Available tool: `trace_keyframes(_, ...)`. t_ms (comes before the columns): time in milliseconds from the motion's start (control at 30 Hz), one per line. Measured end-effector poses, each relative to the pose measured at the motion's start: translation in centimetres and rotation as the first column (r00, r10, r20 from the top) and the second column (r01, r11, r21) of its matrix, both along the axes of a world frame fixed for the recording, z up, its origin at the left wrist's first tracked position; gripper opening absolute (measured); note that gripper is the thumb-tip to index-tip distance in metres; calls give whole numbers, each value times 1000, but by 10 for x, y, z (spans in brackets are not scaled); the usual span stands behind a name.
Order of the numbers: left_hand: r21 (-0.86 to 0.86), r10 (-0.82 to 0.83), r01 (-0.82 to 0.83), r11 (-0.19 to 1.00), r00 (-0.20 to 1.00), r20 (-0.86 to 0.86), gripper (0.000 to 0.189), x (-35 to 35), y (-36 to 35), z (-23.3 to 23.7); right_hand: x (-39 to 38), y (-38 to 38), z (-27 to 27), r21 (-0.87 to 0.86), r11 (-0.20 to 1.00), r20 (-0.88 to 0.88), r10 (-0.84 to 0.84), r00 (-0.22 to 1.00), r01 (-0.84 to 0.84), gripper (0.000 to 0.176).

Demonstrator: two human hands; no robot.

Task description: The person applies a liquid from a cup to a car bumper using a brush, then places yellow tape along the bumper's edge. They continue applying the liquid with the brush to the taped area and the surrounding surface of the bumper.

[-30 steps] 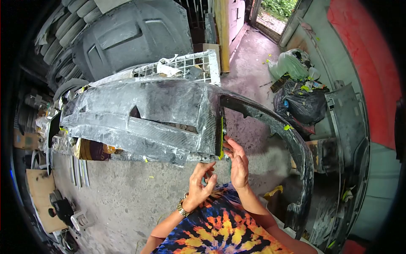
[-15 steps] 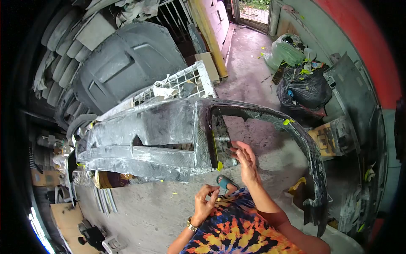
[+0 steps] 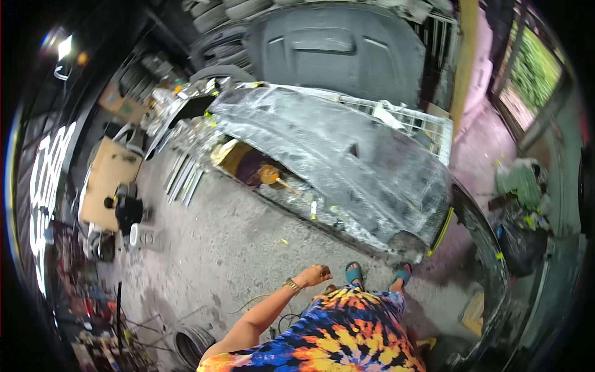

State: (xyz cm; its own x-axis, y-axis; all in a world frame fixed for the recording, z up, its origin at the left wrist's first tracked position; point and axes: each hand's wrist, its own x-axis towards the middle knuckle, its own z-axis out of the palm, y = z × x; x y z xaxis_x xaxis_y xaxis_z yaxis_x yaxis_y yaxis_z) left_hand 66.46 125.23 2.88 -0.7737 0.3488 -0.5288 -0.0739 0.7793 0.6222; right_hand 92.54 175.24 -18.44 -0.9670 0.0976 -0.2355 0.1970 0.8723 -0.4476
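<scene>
My left hand (image 3: 315, 274), with a gold watch on its wrist, is in front of my body with its fingers curled closed. Whatever the fingers hold, if anything, I cannot make out. It is apart from the large grey, dust-streaked car body panel (image 3: 304, 139) lying across the middle of the view. A curved dark frame (image 3: 477, 217) runs from the panel's right end down the right side. Yellow tape (image 3: 441, 232) marks the panel's right edge. My right hand does not show.
A grey car hood (image 3: 331, 53) leans behind the panel beside a white wire rack (image 3: 434, 133). Bags stand at right, including a black bag (image 3: 520, 245). Metal strips (image 3: 183, 178) lie on the floor at left, and a tyre (image 3: 191, 344) lies at the lower left.
My view has swung left, and I have stepped back from the panel. My right hand, earlier raised near the frame's opening with fingers apart, has left the view. My left hand remains curled.
</scene>
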Motion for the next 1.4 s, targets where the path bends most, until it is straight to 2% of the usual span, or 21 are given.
trace_keyframes(33,33,43,-44,998,999,19,35,-1,-17,-17,-17,-12,33,-250,904,333,-256,907,347,18)
trace_keyframes(67,41,63,-64,997,998,11,35,4,-37,-40,-28,-18,51,-281,764,550,-368,750,581,18)
trace_keyframes(100,102,353,-372,922,920,168,37,18,-56,-68,-34,-25,64,-257,704,636,-393,664,662,18)
trace_keyframes(133,111,583,-646,756,740,337,39,32,-73,-91,-40,-32,73,-245,704,675,-369,638,666,18)
trace_keyframes(167,25,683,-732,681,647,339,38,48,-93,-107,-42,-37,80,-230,718,707,-341,620,657,18)
trace_keyframes(300,-154,728,-718,679,631,269,27,140,-168,-135,-61,-58,98,-230,778,776,-216,593,584,20)
trace_keyframes(333,-122,753,-750,650,613,238,30,166,-178,-137,-77,-67,101,-267,785,768,-177,615,559,21)
trace_keyframes(367,-220,709,-674,705,679,190,33,184,-185,-125,-97,-79,106,-325,787,747,-125,653,524,22)
trace_keyframes(467,-235,809,-775,587,560,177,33,229,-205,-127,-174,-141,150,-637,700,547,115,829,323,28)
trace_keyframes(533,-16,924,-933,360,354,148,34,224,-219,-112,-224,-198,210,-662,749,418,346,840,20,29)
trace_keyframes(600,-10,898,-898,439,439,-12,34,180,-242,-95,-250,-253,248,-737,673,310,431,847,-72,28)
trace_keyframes(667,137,892,-881,453,443,-93,36,117,-255,-69,-269,-305,286,-732,656,221,483,848,-183,30)
trace_keyframes(733,269,862,-820,506,471,-188,39,42,-252,-23,-285,-353,321,-688,682,100,427,899,-247,28)
trace_keyframes(800,465,881,-758,458,457,-122,37,-35,-251,-1,-309,-395,327,-684,681,28,383,923,-262,28)
trace_keyframes(867,632,913,-712,305,407,18,50,-99,-241,24,-344,-434,337,-606,726,-47,377,925,-326,28)
trace_keyframes(933,661,909,-708,250,406,91,66,-152,-243,21,-382,-469,319,-553,773,-147,277,950,-311,27)
trace_keyframes(1000,645,904,-733,218,400,149,72,-195,-246,13,-429,-504,310,-493,834,-113,220,969,-247,28)
trace_keyframes(1067,601,900,-778,184,379,216,78,-211,-253,0,-462,-534,275,-356,903,-214,170,962,-239,30)
trace_keyframes(1167,655,864,-746,116,401,304,84,-235,-257,-14,-499,-563,242,-185,945,-311,205,928,-271,32)
trace_keyframes(1333,524,836,-819,233,444,322,78,-244,-279,-15,-519,-587,231,-124,959,-177,232,957,-255,27)
trace_keyframes(1400,586,789,-768,257,517,332,71,-245,-284,-20,-523,-591,232,-88,958,-201,249,947,-271,19)
